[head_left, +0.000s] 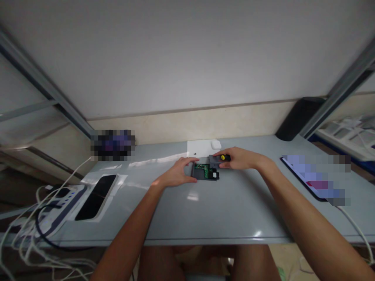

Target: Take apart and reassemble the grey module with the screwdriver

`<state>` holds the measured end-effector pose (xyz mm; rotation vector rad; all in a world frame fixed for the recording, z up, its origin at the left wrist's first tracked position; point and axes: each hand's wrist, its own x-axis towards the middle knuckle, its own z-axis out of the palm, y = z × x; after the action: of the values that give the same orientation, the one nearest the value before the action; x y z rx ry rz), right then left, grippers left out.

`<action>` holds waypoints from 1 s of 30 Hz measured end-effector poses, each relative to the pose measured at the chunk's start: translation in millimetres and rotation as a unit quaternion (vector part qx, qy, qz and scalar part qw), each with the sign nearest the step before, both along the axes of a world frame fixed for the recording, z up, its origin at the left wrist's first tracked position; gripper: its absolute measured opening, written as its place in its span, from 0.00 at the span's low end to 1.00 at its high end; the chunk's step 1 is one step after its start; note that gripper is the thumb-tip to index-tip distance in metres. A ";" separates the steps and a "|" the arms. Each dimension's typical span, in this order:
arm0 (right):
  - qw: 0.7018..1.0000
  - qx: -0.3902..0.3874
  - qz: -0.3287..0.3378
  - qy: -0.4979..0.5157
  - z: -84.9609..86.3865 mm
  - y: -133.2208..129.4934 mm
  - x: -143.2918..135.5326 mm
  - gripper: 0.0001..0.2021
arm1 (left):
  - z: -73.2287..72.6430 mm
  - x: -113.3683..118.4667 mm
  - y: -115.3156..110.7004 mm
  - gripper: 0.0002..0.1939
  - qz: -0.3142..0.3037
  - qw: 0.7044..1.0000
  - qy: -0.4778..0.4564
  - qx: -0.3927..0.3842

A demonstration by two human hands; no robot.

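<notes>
A dark grey plastic casing [200, 174] lies on the table in front of me, with a green circuit board [206, 170] exposed inside it. My left hand [178, 172] grips the casing's left side, thumb at the near edge and fingers at the far edge. My right hand [236, 158] holds a grey plastic piece [215, 159] over the casing's right end; whether the two parts touch is unclear. A black object with a round yellow end [223, 157] shows within the right hand's fingers, its kind not clear. Small black-and-white parts [214, 175] sit at the casing's lower right.
Behind the hands are a white sheet [196, 147] with a tiny dark piece on it and a white rounded case [216, 144]. A phone [96, 197] and a power strip with cables [63, 210] lie left. A tablet [313, 179] lies right, a black cylinder [299, 119] behind it.
</notes>
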<state>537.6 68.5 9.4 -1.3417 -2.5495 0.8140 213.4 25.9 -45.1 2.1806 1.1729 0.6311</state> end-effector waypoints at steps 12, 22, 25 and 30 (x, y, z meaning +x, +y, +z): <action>0.997 0.042 0.047 0.046 -23.1 -21.6 -29.5 0.36 | -9.7 10.6 1.1 0.49 0.035 0.999 0.008 0.038; 0.994 0.058 0.065 0.063 -20.0 -30.8 -44.5 0.31 | -7.6 17.0 0.2 0.52 0.027 0.999 0.003 0.030; 0.993 0.075 0.063 0.070 -25.1 -30.8 -46.9 0.29 | -6.1 17.9 -0.1 0.49 0.008 0.999 0.013 0.047; 0.984 0.137 0.025 0.111 -16.8 -38.0 -62.6 0.15 | -3.8 24.2 -1.2 0.35 0.000 0.996 0.016 0.087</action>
<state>475.0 30.5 -7.4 -1.0461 -2.4211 0.5583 237.6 24.7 -48.9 2.3428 1.1725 0.7254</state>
